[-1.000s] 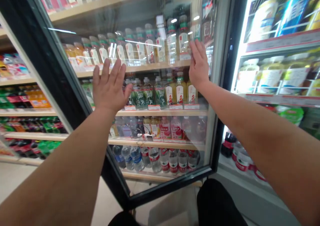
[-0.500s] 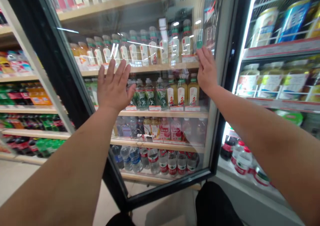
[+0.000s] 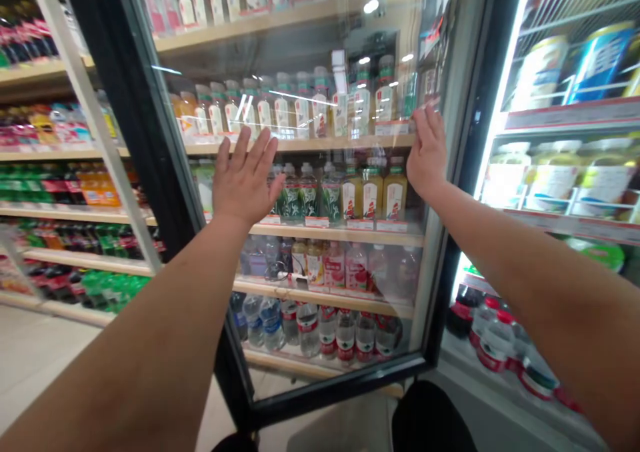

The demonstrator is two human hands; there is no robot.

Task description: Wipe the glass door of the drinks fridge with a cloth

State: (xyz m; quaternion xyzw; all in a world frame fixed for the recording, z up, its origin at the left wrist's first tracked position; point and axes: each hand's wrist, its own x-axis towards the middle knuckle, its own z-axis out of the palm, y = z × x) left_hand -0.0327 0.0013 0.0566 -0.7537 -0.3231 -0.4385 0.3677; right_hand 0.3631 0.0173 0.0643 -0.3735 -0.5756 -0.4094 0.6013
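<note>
In front of me a glass cooler door (image 3: 320, 235) with a black frame stands swung out at an angle. My left hand (image 3: 245, 179) lies with fingers spread and palm toward the pane, seemingly flat on the glass. Nearer the frame's right side is my right hand (image 3: 427, 152), its fingers stretched upward and close together, also at the glass. Neither hand shows anything held. Through the pane, shelves of bottled drinks (image 3: 370, 195) are visible behind both hands.
To the right is the lit cooler, with cans (image 3: 603, 59), pale bottles (image 3: 555, 175) and red-capped bottles (image 3: 495, 339). Shelves of soft drinks (image 3: 100, 185) run along the left. Below the door lies tiled floor (image 3: 340, 429), with my dark-clothed knee (image 3: 433, 419) close to its lower edge.
The view has shifted slightly, so the door, shelves and both hands appear a little further right and the shelves on the left show more. Both hands keep their places at the pane.
</note>
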